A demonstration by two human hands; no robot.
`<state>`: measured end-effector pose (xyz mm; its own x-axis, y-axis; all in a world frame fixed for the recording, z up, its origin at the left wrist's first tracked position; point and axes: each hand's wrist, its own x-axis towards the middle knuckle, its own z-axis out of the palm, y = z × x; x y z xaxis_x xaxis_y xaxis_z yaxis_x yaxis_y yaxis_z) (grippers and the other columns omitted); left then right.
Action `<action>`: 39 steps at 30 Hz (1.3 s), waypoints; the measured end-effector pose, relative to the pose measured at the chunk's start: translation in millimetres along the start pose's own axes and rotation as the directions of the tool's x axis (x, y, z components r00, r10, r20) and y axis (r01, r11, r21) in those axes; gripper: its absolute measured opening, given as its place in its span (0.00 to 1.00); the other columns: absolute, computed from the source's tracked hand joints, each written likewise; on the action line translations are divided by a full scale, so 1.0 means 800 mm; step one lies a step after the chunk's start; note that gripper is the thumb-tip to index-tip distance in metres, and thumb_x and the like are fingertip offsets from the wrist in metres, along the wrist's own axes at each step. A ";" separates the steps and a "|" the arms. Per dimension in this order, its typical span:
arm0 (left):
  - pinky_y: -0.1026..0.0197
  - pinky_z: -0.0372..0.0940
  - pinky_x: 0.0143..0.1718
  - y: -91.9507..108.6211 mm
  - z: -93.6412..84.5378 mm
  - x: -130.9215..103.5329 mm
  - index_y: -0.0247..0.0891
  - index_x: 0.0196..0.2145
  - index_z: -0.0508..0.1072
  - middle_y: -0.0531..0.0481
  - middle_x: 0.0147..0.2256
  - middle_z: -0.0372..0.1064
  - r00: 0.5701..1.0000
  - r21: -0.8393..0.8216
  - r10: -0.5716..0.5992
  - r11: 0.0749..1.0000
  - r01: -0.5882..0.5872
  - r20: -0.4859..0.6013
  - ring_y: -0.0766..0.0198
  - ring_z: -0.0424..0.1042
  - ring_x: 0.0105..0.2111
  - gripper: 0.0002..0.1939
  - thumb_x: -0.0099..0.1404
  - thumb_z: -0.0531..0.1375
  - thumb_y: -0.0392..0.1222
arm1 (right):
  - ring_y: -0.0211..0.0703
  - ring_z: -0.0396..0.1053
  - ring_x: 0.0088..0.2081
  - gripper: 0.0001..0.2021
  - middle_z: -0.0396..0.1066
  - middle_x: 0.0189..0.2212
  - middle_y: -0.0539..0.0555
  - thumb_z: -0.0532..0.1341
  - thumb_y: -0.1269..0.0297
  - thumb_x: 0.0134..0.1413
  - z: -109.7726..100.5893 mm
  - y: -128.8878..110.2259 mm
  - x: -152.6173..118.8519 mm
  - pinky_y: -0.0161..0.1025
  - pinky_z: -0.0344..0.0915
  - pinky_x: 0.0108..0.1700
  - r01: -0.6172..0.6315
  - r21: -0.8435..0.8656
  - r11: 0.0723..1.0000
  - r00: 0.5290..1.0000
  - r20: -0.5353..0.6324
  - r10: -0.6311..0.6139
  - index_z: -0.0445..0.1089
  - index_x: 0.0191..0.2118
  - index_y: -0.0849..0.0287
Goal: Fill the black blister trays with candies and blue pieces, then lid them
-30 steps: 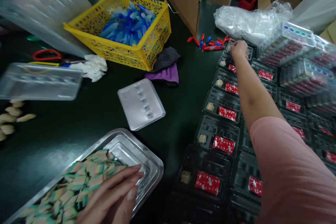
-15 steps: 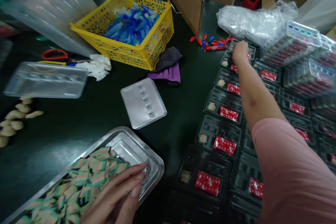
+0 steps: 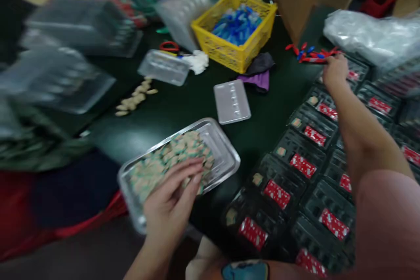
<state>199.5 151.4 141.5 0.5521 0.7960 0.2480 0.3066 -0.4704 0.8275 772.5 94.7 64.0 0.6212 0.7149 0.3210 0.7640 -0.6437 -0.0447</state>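
My left hand hangs over a metal tray heaped with small striped pastel pieces. Its thumb and fingers are drawn together in a pinch; what is between them is too blurred to name. My right hand reaches to the far end of a row of clear plastic blister trays, beside red and blue small plastic pieces. Its fingers are curled and their tips hidden. Nearer blister trays each hold a red white-dotted packet, and several also hold a striped piece.
A yellow basket of blue pieces stands at the back, with purple-and-black cloth beside it. A clear lid, a clear tray, beige pieces, red-handled scissors and plastic bags lie around.
The view has swung left and down, so things appear further right. My right hand has shifted from over the farthest tray toward the red and blue pieces. My left hand stays over the metal tray.
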 end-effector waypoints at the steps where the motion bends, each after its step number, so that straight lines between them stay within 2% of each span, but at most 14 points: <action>1: 0.54 0.69 0.49 -0.004 -0.011 -0.004 0.47 0.41 0.78 0.51 0.43 0.77 0.999 -0.010 -0.020 1.000 0.019 -0.048 0.59 0.75 0.45 0.10 0.62 0.63 0.36 | 0.48 0.67 0.48 0.21 0.71 0.46 0.72 0.47 0.65 0.69 -0.008 -0.029 -0.010 0.46 0.61 0.48 0.020 0.082 0.996 1.000 -0.006 -0.019 0.75 0.47 0.72; 3: 0.54 0.69 0.49 -0.018 -0.033 -0.016 0.45 0.42 0.78 0.49 0.44 0.76 0.987 -0.041 -0.095 0.995 0.090 -0.132 0.59 0.75 0.45 0.10 0.62 0.63 0.38 | 0.47 0.70 0.44 0.15 0.74 0.42 0.67 0.55 0.67 0.64 -0.031 -0.097 -0.042 0.44 0.62 0.46 0.069 0.284 0.956 0.997 0.023 -0.078 0.76 0.46 0.68; 5: 0.56 0.68 0.47 -0.034 -0.053 -0.032 0.43 0.44 0.77 0.48 0.45 0.76 0.971 -0.047 -0.166 0.986 0.160 -0.170 0.60 0.74 0.42 0.11 0.62 0.63 0.41 | 0.45 0.71 0.38 0.12 0.76 0.37 0.59 0.59 0.69 0.58 -0.060 -0.171 -0.091 0.42 0.64 0.44 0.179 0.478 0.860 0.970 0.061 -0.236 0.77 0.44 0.63; 9: 0.60 0.68 0.41 -0.067 -0.075 -0.073 0.39 0.44 0.78 0.45 0.44 0.75 0.949 -0.087 -0.258 0.965 0.246 -0.180 0.63 0.73 0.36 0.14 0.62 0.63 0.45 | 0.42 0.72 0.33 0.08 0.77 0.32 0.52 0.63 0.69 0.53 -0.100 -0.300 -0.200 0.39 0.66 0.40 0.257 0.730 0.634 0.842 0.153 -0.518 0.78 0.39 0.59; 12: 0.60 0.67 0.38 -0.084 -0.080 -0.098 0.37 0.43 0.78 0.45 0.42 0.76 0.938 -0.137 -0.294 0.953 0.272 -0.185 0.63 0.73 0.34 0.15 0.61 0.62 0.47 | 0.42 0.71 0.31 0.08 0.77 0.30 0.52 0.64 0.71 0.52 -0.106 -0.366 -0.249 0.38 0.66 0.39 0.249 0.777 0.579 0.775 0.199 -0.600 0.78 0.39 0.59; 16: 0.60 0.67 0.35 -0.099 -0.085 -0.117 0.37 0.41 0.78 0.44 0.42 0.76 0.951 -0.145 -0.258 0.961 0.234 -0.171 0.63 0.72 0.31 0.14 0.61 0.61 0.46 | 0.44 0.72 0.35 0.15 0.77 0.38 0.56 0.66 0.73 0.50 -0.096 -0.425 -0.264 0.41 0.67 0.44 0.300 0.760 0.576 0.738 0.198 -0.646 0.76 0.46 0.61; 18: 0.58 0.68 0.37 -0.107 -0.088 -0.121 0.38 0.42 0.78 0.44 0.43 0.75 0.961 -0.118 -0.219 0.972 0.201 -0.170 0.62 0.73 0.32 0.14 0.62 0.60 0.45 | 0.47 0.72 0.40 0.20 0.75 0.44 0.60 0.67 0.72 0.49 -0.090 -0.447 -0.263 0.44 0.67 0.47 0.375 0.734 0.566 0.696 0.179 -0.695 0.74 0.51 0.61; 21: 0.53 0.68 0.48 -0.124 -0.089 -0.120 0.39 0.43 0.78 0.44 0.45 0.75 0.974 0.005 -0.115 0.993 0.119 -0.195 0.56 0.74 0.42 0.13 0.62 0.59 0.42 | 0.53 0.68 0.50 0.27 0.71 0.51 0.62 0.69 0.70 0.48 -0.086 -0.472 -0.266 0.49 0.63 0.54 0.533 0.670 0.517 0.582 0.152 -0.799 0.70 0.57 0.59; 23: 0.48 0.63 0.55 -0.138 -0.086 -0.117 0.39 0.46 0.77 0.42 0.49 0.73 0.975 0.133 -0.061 0.987 0.090 -0.213 0.52 0.70 0.51 0.15 0.61 0.60 0.39 | 0.54 0.66 0.53 0.27 0.70 0.51 0.62 0.69 0.70 0.49 -0.088 -0.482 -0.271 0.50 0.61 0.56 0.627 0.595 0.503 0.509 0.176 -0.843 0.69 0.56 0.58; 24: 0.47 0.61 0.57 -0.144 -0.084 -0.114 0.40 0.47 0.77 0.42 0.50 0.71 0.975 0.189 -0.049 0.978 0.091 -0.215 0.50 0.68 0.53 0.17 0.60 0.62 0.39 | 0.55 0.65 0.52 0.25 0.70 0.50 0.61 0.68 0.69 0.50 -0.090 -0.483 -0.273 0.50 0.61 0.56 0.658 0.548 0.517 0.496 0.201 -0.845 0.70 0.56 0.57; 29: 0.44 0.60 0.58 -0.162 -0.066 -0.106 0.40 0.50 0.76 0.40 0.52 0.67 0.992 0.323 -0.038 0.943 0.077 -0.124 0.47 0.66 0.54 0.21 0.57 0.65 0.39 | 0.52 0.66 0.48 0.14 0.69 0.44 0.62 0.62 0.71 0.55 -0.095 -0.451 -0.284 0.47 0.63 0.53 0.634 0.403 0.660 0.593 0.293 -0.750 0.73 0.48 0.60; 33: 0.44 0.60 0.57 -0.160 -0.057 -0.106 0.41 0.50 0.76 0.40 0.53 0.66 0.996 0.359 -0.042 0.931 0.069 -0.083 0.46 0.65 0.53 0.21 0.57 0.63 0.37 | 0.51 0.68 0.47 0.14 0.70 0.42 0.61 0.62 0.71 0.55 -0.093 -0.417 -0.294 0.47 0.64 0.53 0.564 0.493 0.662 0.605 0.300 -0.738 0.73 0.48 0.61; 36: 0.43 0.59 0.57 -0.155 -0.050 -0.103 0.40 0.51 0.76 0.39 0.53 0.66 0.996 0.362 -0.027 0.930 0.056 -0.083 0.47 0.65 0.53 0.21 0.58 0.61 0.34 | 0.53 0.66 0.52 0.18 0.69 0.48 0.63 0.63 0.68 0.55 -0.096 -0.427 -0.307 0.50 0.61 0.57 0.575 0.546 0.609 0.624 0.188 -0.758 0.71 0.52 0.61; 39: 0.43 0.58 0.57 -0.151 -0.046 -0.094 0.40 0.48 0.76 0.40 0.55 0.67 0.999 0.345 0.028 0.938 -0.014 -0.036 0.47 0.65 0.54 0.20 0.59 0.57 0.31 | 0.56 0.60 0.59 0.23 0.64 0.57 0.63 0.65 0.63 0.56 -0.103 -0.465 -0.319 0.54 0.58 0.60 0.635 0.553 0.540 0.586 0.113 -0.803 0.67 0.57 0.57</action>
<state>92.4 162.3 41.0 0.5323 0.7957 0.2891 0.5475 -0.5840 0.5993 315.0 129.0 76.6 -0.2298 0.9661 0.1173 0.9035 0.2566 -0.3432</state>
